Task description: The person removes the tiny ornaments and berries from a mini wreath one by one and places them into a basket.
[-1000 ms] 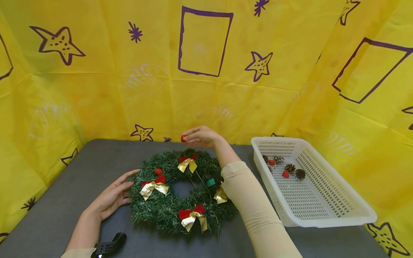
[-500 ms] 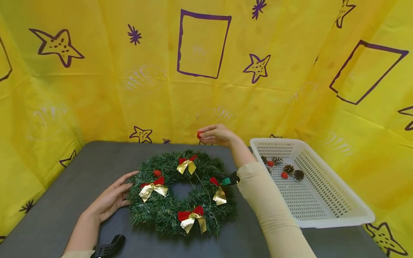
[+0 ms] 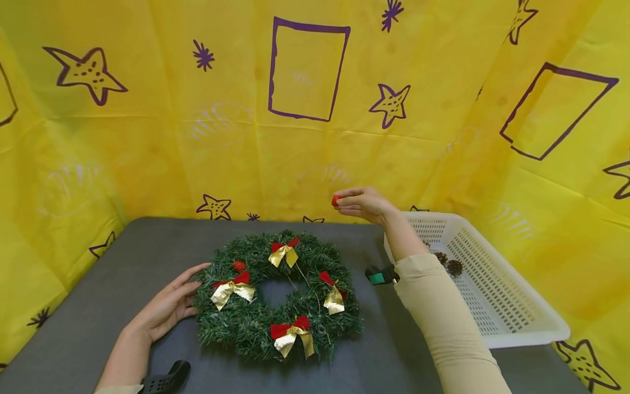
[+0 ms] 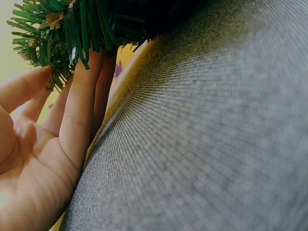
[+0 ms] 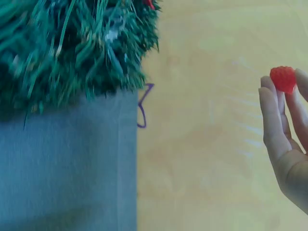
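A green wreath [image 3: 231, 323] lies on the table, set with several red-and-gold bows [image 3: 291, 335] and one red berry [image 3: 239, 266]. My left hand [image 3: 164, 307] rests at the wreath's left edge in the head view. Its fairly straight fingers touch the green needles, and the left wrist view shows some fingertips hidden among them. My right hand [image 3: 366, 205] is raised beyond the wreath's far right side. Between thumb and fingertips it pinches a red raspberry [image 5: 283, 79], whose bumpy surface shows in the right wrist view. The raspberry is apart from the wreath.
A white plastic basket [image 3: 521, 306] stands on the right of the dark grey table [image 3: 162, 241]. Pine cones [image 3: 455, 267] lie inside it, partly hidden by my right arm. A yellow patterned cloth [image 3: 315, 148] hangs behind the table.
My right hand has moved rightward, away from above the wreath's far edge, still pinching the raspberry. The forearm now covers part of the basket. My left hand stays at the wreath.
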The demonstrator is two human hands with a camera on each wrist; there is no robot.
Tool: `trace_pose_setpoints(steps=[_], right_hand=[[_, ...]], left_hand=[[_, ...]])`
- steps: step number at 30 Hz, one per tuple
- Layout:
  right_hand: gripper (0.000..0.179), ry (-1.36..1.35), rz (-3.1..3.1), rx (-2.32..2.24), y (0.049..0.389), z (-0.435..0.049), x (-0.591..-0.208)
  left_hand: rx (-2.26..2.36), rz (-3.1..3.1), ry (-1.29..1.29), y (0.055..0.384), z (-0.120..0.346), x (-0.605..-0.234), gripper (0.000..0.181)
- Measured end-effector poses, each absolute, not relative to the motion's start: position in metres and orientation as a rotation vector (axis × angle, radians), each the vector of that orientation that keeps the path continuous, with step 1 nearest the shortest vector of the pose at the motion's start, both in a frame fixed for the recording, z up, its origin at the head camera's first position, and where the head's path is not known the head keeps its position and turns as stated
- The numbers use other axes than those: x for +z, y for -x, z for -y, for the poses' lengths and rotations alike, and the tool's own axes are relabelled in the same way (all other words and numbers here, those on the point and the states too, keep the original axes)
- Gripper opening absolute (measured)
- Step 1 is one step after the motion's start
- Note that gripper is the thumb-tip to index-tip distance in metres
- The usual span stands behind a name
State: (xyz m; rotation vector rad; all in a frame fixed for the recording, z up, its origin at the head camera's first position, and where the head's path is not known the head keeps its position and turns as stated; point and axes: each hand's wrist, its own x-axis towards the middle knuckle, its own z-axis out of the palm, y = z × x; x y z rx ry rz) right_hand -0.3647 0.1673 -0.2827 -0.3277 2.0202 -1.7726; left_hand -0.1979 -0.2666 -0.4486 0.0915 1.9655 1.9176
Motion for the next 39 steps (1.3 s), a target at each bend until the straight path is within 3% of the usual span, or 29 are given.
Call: trace_pose_setpoints(steps=[11, 22, 39], right_hand=[[0.047, 0.373, -2.063, -1.808, 0.342, -0.213, -0.272], [0.02, 0.396, -2.034, -1.931, 0.313, -0.263, -0.278], [0.029, 0.429, -1.85, -2.155, 0.29, -0.328, -0.293]], left_hand=[[1.899, -2.005, -0.102, 0.196, 0.273, -0.452, 0.061], [1.906, -1.993, -0.093, 0.197, 0.269, -0.452, 0.061], [1.882, -2.008, -0.082, 0.199, 0.265, -0.449, 0.061]])
